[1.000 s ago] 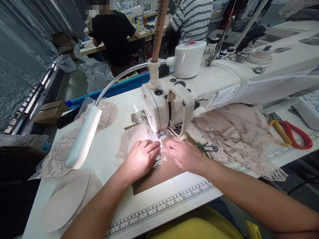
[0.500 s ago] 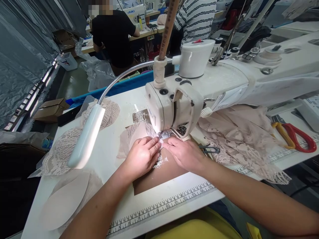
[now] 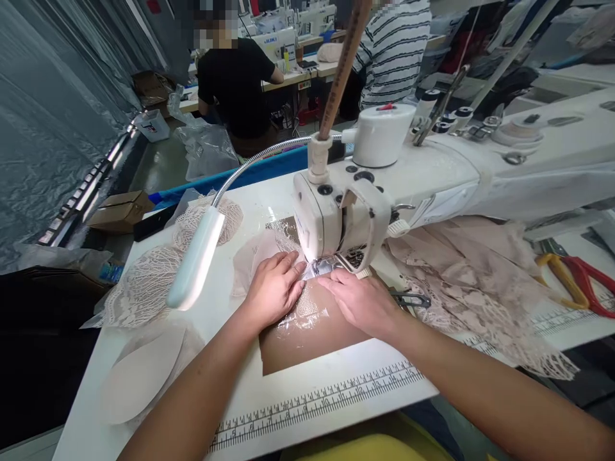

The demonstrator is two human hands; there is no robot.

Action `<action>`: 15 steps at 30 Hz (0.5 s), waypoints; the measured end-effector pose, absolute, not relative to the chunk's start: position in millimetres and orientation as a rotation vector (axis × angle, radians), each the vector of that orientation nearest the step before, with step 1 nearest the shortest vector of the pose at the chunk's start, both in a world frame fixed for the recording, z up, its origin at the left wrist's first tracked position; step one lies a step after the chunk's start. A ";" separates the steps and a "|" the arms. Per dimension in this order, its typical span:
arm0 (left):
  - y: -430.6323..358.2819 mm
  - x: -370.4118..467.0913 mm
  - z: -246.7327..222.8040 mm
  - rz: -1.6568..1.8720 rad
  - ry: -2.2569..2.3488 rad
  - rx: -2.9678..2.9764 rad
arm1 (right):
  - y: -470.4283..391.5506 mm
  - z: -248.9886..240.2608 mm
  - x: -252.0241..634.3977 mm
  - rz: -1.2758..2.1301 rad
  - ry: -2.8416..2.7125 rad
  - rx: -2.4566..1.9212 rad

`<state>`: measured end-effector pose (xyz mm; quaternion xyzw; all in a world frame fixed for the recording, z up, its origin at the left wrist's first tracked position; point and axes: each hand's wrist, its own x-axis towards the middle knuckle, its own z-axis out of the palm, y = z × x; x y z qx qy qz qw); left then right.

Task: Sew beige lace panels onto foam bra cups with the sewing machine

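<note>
Beneath the head of a white sewing machine (image 3: 321, 214), a pale pink cup-shaped piece with lace (image 3: 250, 261) lies by the presser foot (image 3: 323, 266). My left hand (image 3: 275, 288) rests on this piece just left of the foot, its fingers laid out flat. On the right of the foot, my right hand (image 3: 358, 299) lies low on the bed with its forefinger stretched toward the needle area. Under both hands is a brown sheet (image 3: 312, 349) with shiny clear tape on it. The needle tip and the fabric edge are lost in glare.
A lamp (image 3: 196, 261) hangs over the left side, near lace pieces (image 3: 144, 288) and smooth oval cups (image 3: 141, 374). Right of the machine lie heaped pink lace fabric (image 3: 471, 269) and red-and-yellow-handled scissors (image 3: 579, 282). A ruler strip (image 3: 317, 403) runs along the front edge. Two people work behind.
The view has shifted, so most things sit a little further right and lower. My left hand has moved slightly left relative to the presser foot, widening the gap between my hands.
</note>
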<state>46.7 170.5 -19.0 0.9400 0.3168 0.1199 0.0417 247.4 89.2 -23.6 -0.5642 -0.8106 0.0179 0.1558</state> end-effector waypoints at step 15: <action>194.3 26.6 -7.4 0.136 1.322 2.722 | 90.3 -32.7 250.3 -0.082 -2.392 -1.603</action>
